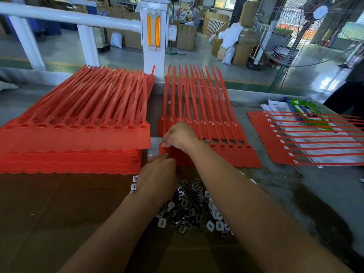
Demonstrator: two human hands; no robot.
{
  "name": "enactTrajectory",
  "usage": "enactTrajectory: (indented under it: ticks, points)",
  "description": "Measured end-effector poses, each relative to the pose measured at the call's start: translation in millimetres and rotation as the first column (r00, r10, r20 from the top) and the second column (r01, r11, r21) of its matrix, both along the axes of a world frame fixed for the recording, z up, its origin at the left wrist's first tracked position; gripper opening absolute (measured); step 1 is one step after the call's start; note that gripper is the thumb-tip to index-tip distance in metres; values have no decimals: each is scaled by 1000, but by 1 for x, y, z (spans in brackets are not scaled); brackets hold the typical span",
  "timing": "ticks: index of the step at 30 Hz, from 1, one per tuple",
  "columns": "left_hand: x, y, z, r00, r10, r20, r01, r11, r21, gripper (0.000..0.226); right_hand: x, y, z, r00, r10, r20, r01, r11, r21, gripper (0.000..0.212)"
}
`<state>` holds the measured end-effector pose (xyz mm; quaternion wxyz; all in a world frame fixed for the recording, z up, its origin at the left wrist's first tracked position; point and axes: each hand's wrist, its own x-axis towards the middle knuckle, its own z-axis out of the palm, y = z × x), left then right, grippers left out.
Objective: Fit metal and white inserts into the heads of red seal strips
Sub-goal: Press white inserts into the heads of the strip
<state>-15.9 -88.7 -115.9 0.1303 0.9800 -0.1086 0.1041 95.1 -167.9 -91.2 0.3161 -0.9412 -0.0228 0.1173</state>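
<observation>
Far left on the tabletop [295, 186]: stack of red strips [74, 138], many sheets deep, ten heads counted along the top sheet, tails running away toward the white rail. Brown cardboard [59, 223] in front of it.

Next, left hand [157, 174], back up, fingers [167, 157] bunched against the near-left corner of the middle sheet [236, 154]; cannot tell whether pinching anything. Just beyond, right hand [178, 135], fingers [166, 143] curled and pinching at that sheet's far-left head; insert, if any, hidden.

Middle sheet: heads in a row left to right, long tails pointing away. Five heads visible right of the hands, all seemingly hollow; the rest covered. Next heads to fill therefore probably rightward of the fingers, along the row. Behind it, a second sheet [197, 107] with white showing in its heads.

Pile of inserts [193, 209]: metal and white pieces, too many to count, loose between the forearms on the near side of the sheet. Close under the left wrist, so left hand likely the nearer for picking.

Far right: finished sheet [262, 134], turned sideways, ten heads each with a white insert, tails running right over papers and a green packet [303, 111].
</observation>
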Motion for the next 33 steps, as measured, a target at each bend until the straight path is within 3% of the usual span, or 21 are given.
enactTrajectory:
  ticks: [3, 8, 10, 14, 20, 33]
  points:
    - [0, 0, 0, 1000, -7, -3, 7, 1000, -5, 27, -12, -5, 6, 996, 87, 22, -87, 996, 16, 26]
    - [0, 1, 1, 1000, -2, -15, 2, 1000, -29, 27, -31, -32, 23, 994, 102, 44, -110, 967, 230, 11]
    - [0, 0, 1, 1000, 3, -21, -4, 1000, -31, 24, -40, -49, 30, 989, 128, 77, -140, 974, 181, 11]
    - [1, 0, 0, 1000, 4, -15, -5, 1000, -24, 25, -67, -85, 37, 972, 229, 56, -225, 972, -65, 8]
    - [2, -1, -1, 999, 21, -31, -21, 1000, -13, 28, -88, -114, 34, 966, 260, -15, -257, 943, -210, 9]
    - [1, -2, 1, 998, 27, -59, -27, 1000, -3, 33, -92, -108, 24, 976, 216, -19, -216, 957, -194, 8]
